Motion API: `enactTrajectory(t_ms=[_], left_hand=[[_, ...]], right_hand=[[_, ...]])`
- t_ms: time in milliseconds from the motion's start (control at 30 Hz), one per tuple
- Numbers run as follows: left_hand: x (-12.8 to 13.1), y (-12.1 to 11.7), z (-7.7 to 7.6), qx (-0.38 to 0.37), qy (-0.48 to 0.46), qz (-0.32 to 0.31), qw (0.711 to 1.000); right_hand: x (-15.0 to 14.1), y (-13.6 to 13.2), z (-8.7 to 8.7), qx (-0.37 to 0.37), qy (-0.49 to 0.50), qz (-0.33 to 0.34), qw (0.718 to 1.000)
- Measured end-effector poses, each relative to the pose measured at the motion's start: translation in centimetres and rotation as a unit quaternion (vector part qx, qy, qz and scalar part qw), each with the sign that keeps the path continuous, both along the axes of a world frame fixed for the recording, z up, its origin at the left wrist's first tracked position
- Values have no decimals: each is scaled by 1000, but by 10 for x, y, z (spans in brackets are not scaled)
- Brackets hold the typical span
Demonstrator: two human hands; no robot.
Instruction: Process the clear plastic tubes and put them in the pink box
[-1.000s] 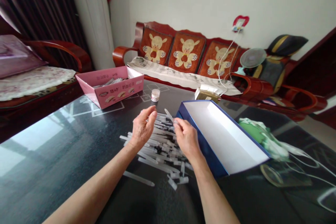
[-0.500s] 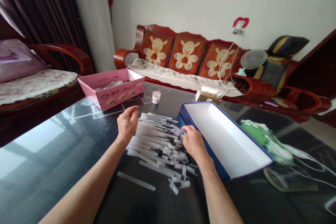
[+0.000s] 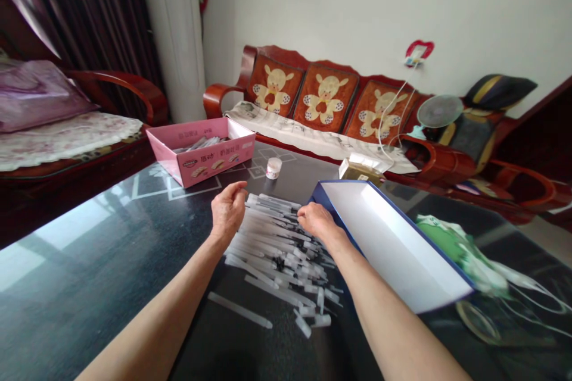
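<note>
A heap of translucent white plastic tubes like pen barrels [image 3: 263,232] lies side by side on the dark table. Small clear caps [image 3: 308,262] and a few black bits are scattered along its right side. At the heap's upper left is my left hand [image 3: 229,208], fingers curled together; whatever is in them is hidden. My right hand [image 3: 316,218] is closed in a pinch over the tubes' right ends, close to the blue box, and I cannot make out what it grips. One tube [image 3: 240,310] lies apart, nearer me.
A pink box [image 3: 214,161] with more tubes in it stands back left. Near it is a small white jar [image 3: 273,168]. A blue box with a white inside [image 3: 379,238] stands right, with a green and white bag [image 3: 460,244] and cable beyond it.
My right hand has moved up and left across the tube ends, its fingers drawing together. My left hand keeps its place beside the tubes. The whole view has shifted slightly.
</note>
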State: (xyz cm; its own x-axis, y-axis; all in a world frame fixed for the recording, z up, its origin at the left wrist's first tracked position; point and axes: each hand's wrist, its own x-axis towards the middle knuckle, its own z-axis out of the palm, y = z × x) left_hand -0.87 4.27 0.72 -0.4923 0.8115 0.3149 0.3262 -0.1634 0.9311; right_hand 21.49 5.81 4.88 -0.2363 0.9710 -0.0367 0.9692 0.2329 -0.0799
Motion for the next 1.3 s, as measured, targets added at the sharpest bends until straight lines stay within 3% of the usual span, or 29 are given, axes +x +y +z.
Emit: enactTrajectory(t_ms=[200,367,533,633,733,933,1100,1167,1300], left_hand=[[1,-3,4,-5,-11,-4,1000],[2,-5,6,-3,-13,-7,1000],[4,-5,5,11,33,-6,999],[11,-11,8,72,138,-5,988],[24,-22,13,155,255,-28,954],[51,-39,15,223,439,-162,855],[54,-40,8,209,439,-162,859],[53,-41,7,201,457,-141,855],[51,-42,9,191,501,-94,839]], right_hand=[[-2,5,1,-29,-4,1,1000],[7,-2,13,-17,14,11,1000],[30,-21,22,53,156,-1,986],[41,-34,18,95,290,-27,952],[39,-47,10,117,400,-50,908],[9,-62,-1,20,582,-60,810],[-3,-64,-7,-68,707,-87,699],[-5,-64,-9,-83,717,-115,683],[-8,-65,-12,-71,700,-138,697]])
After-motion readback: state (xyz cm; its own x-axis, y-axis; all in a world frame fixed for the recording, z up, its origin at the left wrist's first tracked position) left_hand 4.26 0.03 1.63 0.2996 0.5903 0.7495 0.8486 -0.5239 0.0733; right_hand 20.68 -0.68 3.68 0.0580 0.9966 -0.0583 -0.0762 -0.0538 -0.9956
